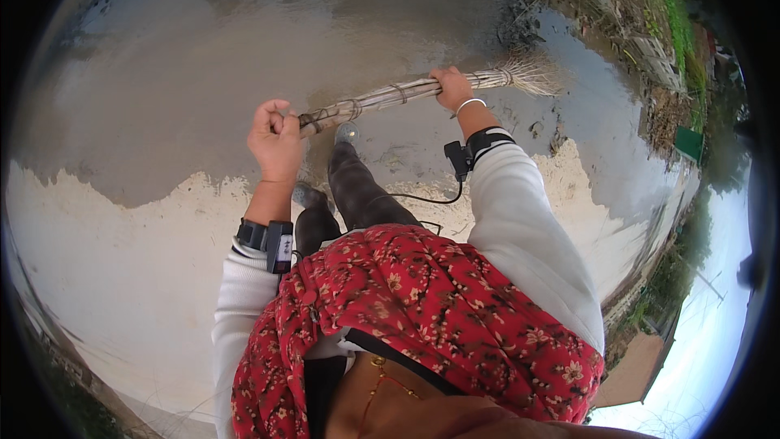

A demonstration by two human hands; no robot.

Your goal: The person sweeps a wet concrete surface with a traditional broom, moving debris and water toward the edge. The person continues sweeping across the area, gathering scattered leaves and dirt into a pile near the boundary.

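At the handle end of a bundled twig broom point(406, 91), the fingers of the left hand point(276, 140) are curled shut into a fist around the bound butt, thumb on top, while the fingers of the right hand point(452, 88) are wrapped tight around the shaft farther along, just short of the splayed bristles point(532, 75). So held, the broom lies nearly level across the body, its bristle tip touching or just above the wet, dark stretch of the concrete ground point(244, 41). Below the feet point(348, 133) the slab turns pale and dry, with a ragged boundary between the two tones. By the look of it, the sweeping is partway: the dark wet area beyond the broom is wide, and debris point(520, 28) lies near its far edge by the grassy verge point(674, 24).
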